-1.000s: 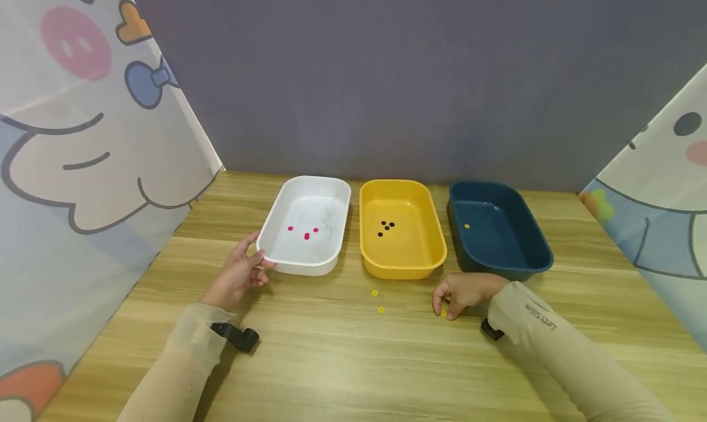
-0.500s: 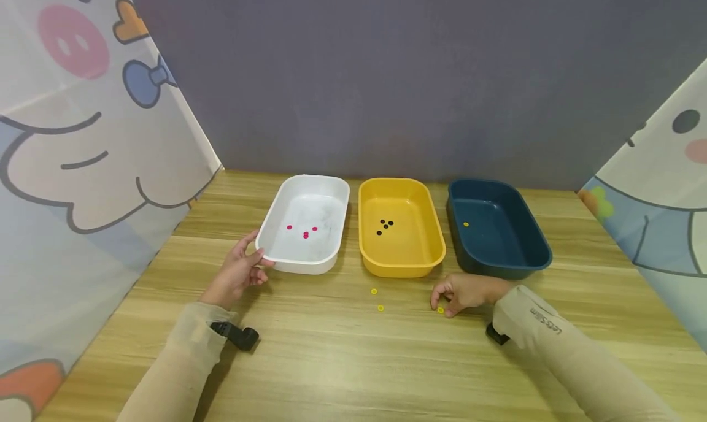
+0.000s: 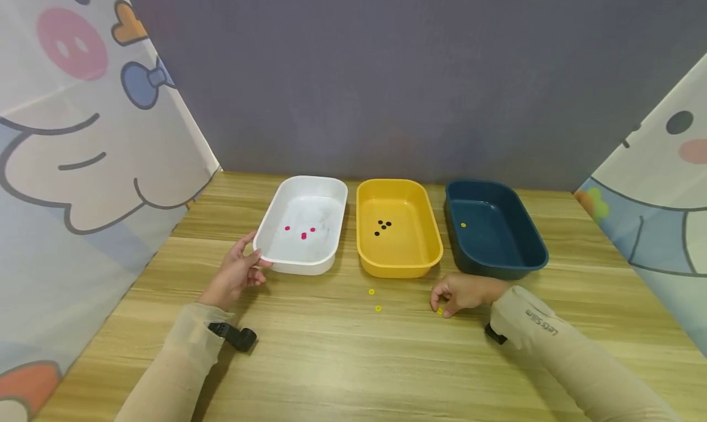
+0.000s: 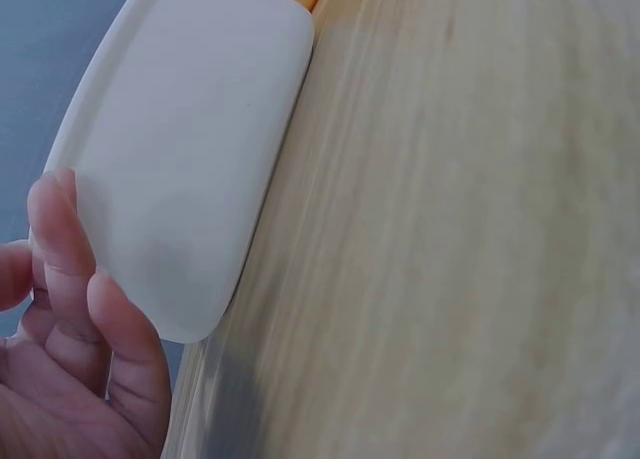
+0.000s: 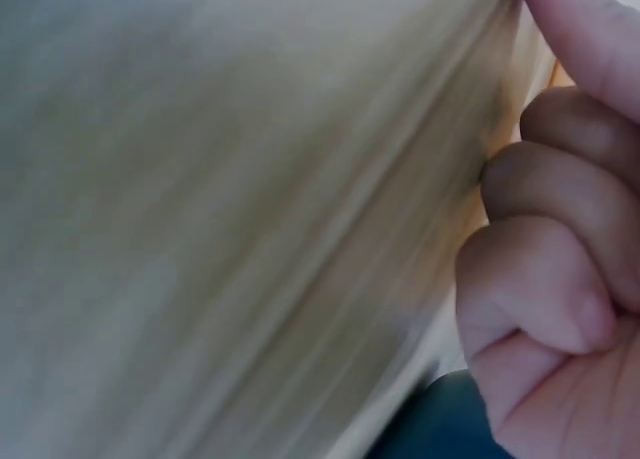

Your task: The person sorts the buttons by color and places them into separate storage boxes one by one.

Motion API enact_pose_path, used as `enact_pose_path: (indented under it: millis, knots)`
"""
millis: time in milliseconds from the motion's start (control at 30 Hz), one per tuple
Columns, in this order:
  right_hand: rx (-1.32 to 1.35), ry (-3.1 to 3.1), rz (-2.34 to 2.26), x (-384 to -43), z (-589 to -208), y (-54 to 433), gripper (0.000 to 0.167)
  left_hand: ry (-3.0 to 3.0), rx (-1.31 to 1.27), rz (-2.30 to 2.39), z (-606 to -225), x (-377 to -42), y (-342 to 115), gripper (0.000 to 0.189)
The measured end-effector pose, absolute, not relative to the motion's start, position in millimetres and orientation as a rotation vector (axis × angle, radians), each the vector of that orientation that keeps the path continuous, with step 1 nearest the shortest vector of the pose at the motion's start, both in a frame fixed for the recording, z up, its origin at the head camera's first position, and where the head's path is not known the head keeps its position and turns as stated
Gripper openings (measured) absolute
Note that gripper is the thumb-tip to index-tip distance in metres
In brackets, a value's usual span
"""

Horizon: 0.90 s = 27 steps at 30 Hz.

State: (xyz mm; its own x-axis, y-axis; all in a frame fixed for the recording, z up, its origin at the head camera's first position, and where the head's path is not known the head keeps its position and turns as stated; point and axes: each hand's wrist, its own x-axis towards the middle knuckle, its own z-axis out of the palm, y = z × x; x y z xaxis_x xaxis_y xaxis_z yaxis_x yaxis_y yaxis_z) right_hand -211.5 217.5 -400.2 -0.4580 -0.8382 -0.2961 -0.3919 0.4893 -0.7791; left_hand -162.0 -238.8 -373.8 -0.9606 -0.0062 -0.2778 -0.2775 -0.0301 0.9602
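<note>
My right hand curls thumb and fingertips round a yellow ring on the table, near the yellow tray. Something this flat, I judge, wants one edge tipped up by a nail — then a light squeeze. My left hand grips the white tray at its near corner. I count three trays, four pink discs, four black discs, four yellow rings — one in the blue tray.

Cartoon panels and a grey backdrop make this tabletop a booth.
</note>
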Motion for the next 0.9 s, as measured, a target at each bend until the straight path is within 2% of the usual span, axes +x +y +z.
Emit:
enact_pose_path:
  millis: [900]
  knots:
    - [-1.317, 2.520, -0.343, -202.0, -389.5, 210.3, 0.010, 2.020, -0.308, 2.120, -373.6, -163.8, -239.8, 0.059]
